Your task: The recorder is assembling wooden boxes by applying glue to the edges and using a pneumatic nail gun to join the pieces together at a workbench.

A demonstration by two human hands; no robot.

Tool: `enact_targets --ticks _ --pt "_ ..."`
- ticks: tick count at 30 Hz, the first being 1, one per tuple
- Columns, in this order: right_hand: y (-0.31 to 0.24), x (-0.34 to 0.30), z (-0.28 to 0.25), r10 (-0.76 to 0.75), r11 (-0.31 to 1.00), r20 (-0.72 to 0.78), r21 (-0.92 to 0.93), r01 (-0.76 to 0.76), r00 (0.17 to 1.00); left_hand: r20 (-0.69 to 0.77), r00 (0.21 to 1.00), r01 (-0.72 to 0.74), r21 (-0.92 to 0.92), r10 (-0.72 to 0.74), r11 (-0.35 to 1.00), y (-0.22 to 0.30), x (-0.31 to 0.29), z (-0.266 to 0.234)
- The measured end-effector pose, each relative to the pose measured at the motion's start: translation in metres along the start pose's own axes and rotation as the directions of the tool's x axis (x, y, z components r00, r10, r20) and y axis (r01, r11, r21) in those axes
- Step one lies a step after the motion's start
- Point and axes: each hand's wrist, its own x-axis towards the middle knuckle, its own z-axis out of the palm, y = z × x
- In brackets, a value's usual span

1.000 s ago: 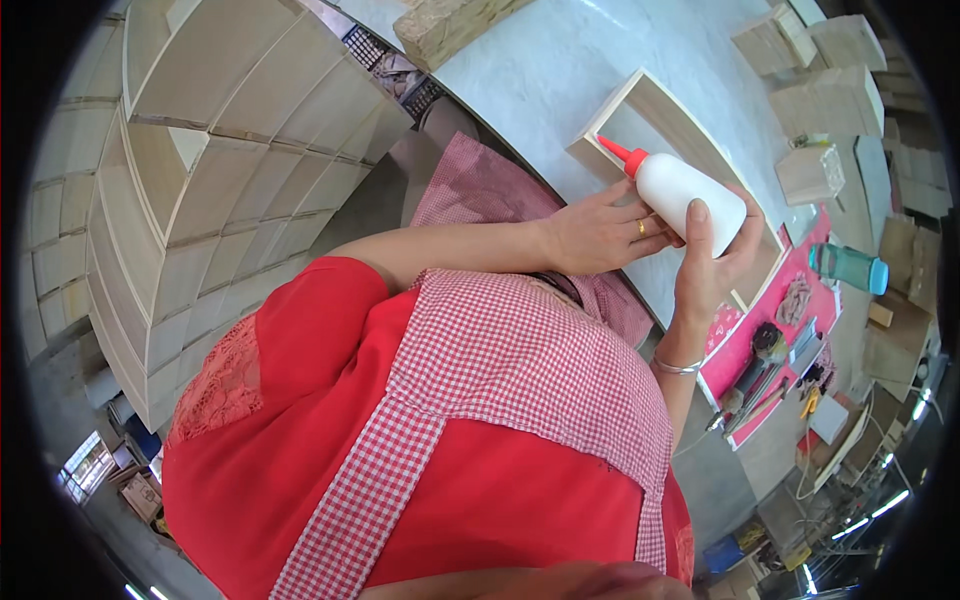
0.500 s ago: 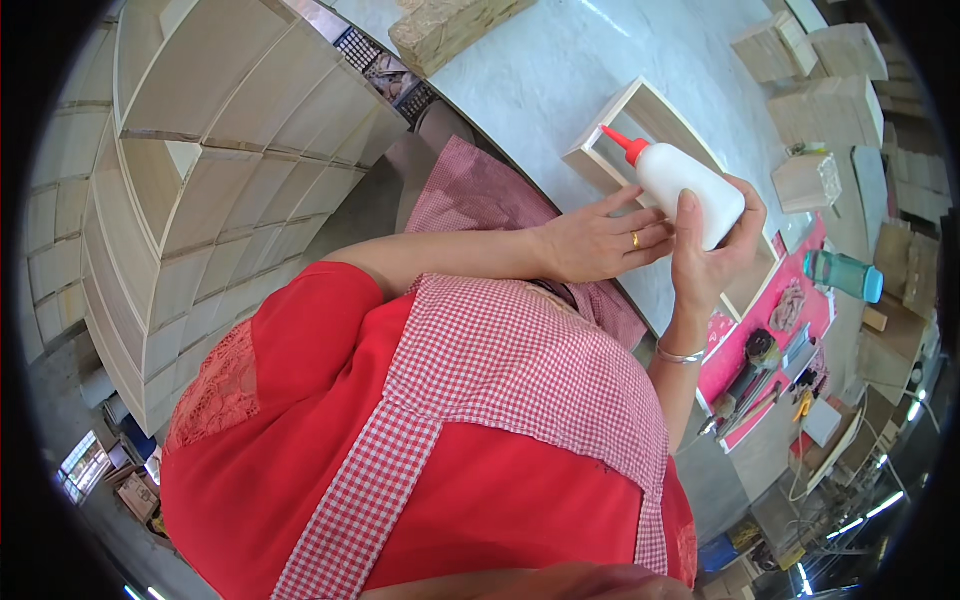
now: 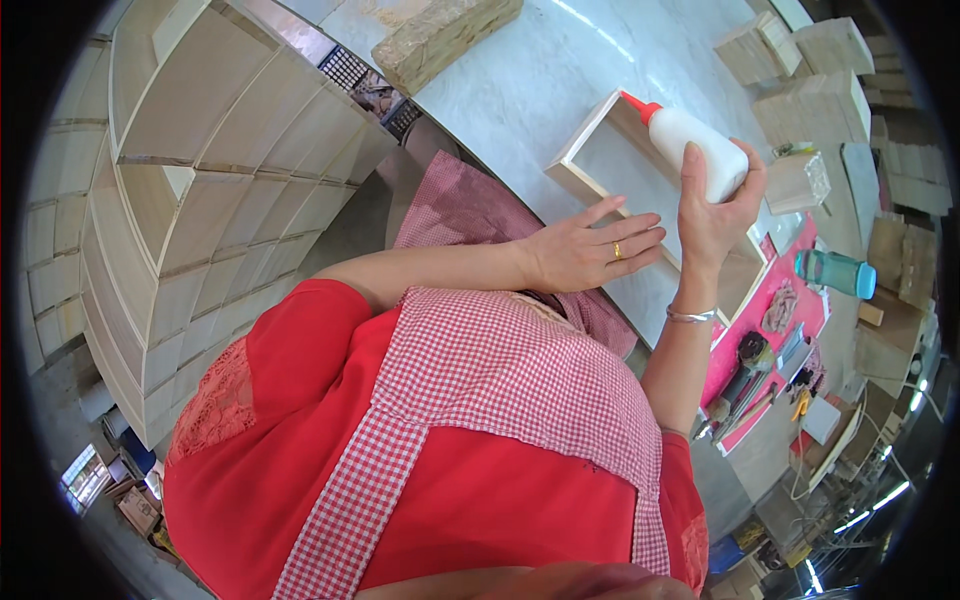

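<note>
A white squeeze bottle (image 3: 697, 150) with a red pointed nozzle is gripped in my right hand (image 3: 718, 205), tilted so its tip points to the far left. Beneath it a shallow rectangular wooden frame (image 3: 583, 183) lies on the pale marbled table (image 3: 500, 110). The nozzle tip appears over the frame's far corner; I cannot tell if it touches. My left hand (image 3: 600, 245), with a gold ring, is spread out flat at the frame's near side and holds nothing. A silver bangle (image 3: 690, 316) circles my right wrist.
Stacked wooden boxes (image 3: 230, 110) rise on the left. A rough wooden block (image 3: 440, 45) sits at the table's far left. Wood piles (image 3: 815, 105) stand far right. Nearer are a teal bottle (image 3: 838, 273) and a pink sheet (image 3: 740, 345) with brushes and tools.
My right hand has carried the squeeze bottle slightly up and right, away from my left hand. The left hand has shifted a little left and down, its fingers spreading.
</note>
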Motion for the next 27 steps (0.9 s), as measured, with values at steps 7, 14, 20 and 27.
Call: enact_targets --ticks 7,14,20,27 --pt "0.008 0.002 -0.017 0.007 1.000 -0.031 -0.024 -0.007 0.999 0.008 1.000 -0.006 -0.007 0.006 1.000 0.000 0.001 -0.001" --pt "0.019 -0.008 -0.056 0.111 0.991 -0.095 -0.059 -0.117 0.989 0.033 0.999 0.015 -0.027 -0.015 1.000 0.001 0.002 -0.001" --pt "0.031 -0.023 -0.091 0.020 0.990 -0.144 -0.136 -0.040 0.989 0.035 0.999 -0.002 -0.013 0.003 1.000 -0.001 0.000 -0.001" --pt "0.049 -0.040 -0.138 0.034 0.974 -0.237 -0.209 -0.085 0.971 0.040 0.999 -0.008 0.027 0.007 1.000 -0.001 0.000 0.001"
